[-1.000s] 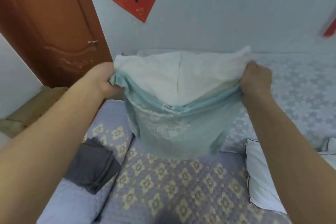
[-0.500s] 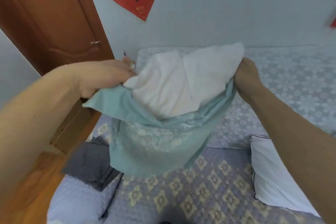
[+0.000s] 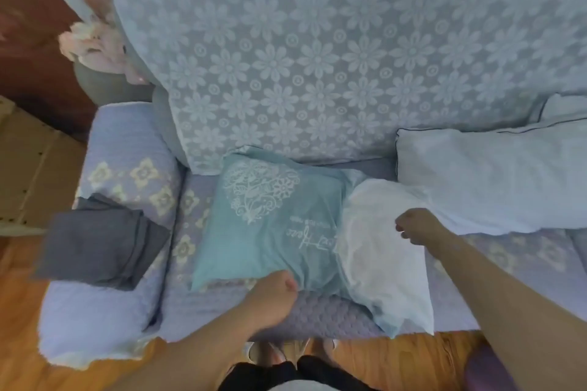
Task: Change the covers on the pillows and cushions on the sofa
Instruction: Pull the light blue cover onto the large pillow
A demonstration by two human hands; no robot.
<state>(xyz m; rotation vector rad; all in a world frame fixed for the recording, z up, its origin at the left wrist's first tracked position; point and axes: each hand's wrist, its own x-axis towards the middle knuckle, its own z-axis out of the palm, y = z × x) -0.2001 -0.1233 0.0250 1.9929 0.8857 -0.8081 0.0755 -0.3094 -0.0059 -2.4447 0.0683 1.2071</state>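
I see the teal cover point(image 3: 270, 225) lying flat on the sofa seat point(image 3: 317, 317), white lace heart on top, white insert point(image 3: 381, 251) sticking out its right end. Left hand point(image 3: 273, 297) clenched on the cover's near edge; right hand point(image 3: 416, 227) curled on the insert — grip unclear. Print too blurred to read.

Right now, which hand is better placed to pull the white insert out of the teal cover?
Right. The right hand already rests on the exposed white insert, while the left hand grips the teal cover at its near edge.

Dim, soft even light; motion blur, wide-angle edge warp.
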